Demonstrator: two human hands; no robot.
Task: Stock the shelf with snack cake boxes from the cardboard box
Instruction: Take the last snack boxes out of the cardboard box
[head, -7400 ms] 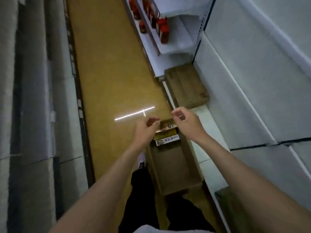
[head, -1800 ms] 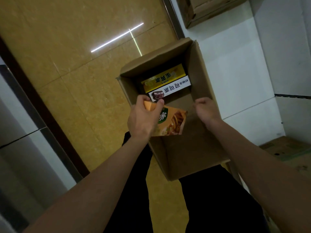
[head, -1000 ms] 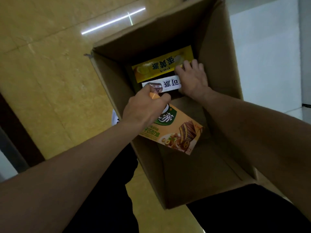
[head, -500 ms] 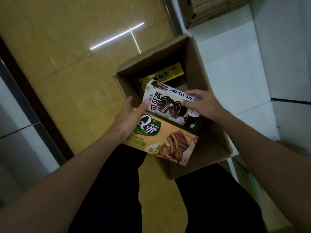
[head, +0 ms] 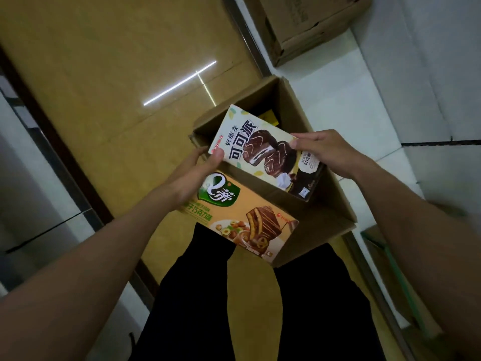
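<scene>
Right hand [head: 329, 152] pinches cocoa box [head: 263, 152]; left hand [head: 194, 175] grips orange box [head: 242, 222] below.

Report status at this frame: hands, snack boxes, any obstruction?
Left hand grips orange box, thumb on white cocoa-pie box. Right hand holds white box. Both above open carton. Nothing blocking.

**A Dim Aisle Underfoot**

We stand on a glossy tan floor [head: 104, 74] where a bright light streak [head: 179, 83] reflects. A dark baseboard strip [head: 52, 142] edges grey panels [head: 31, 204] at left; white shelving [head: 390, 87] rises at right.
</scene>
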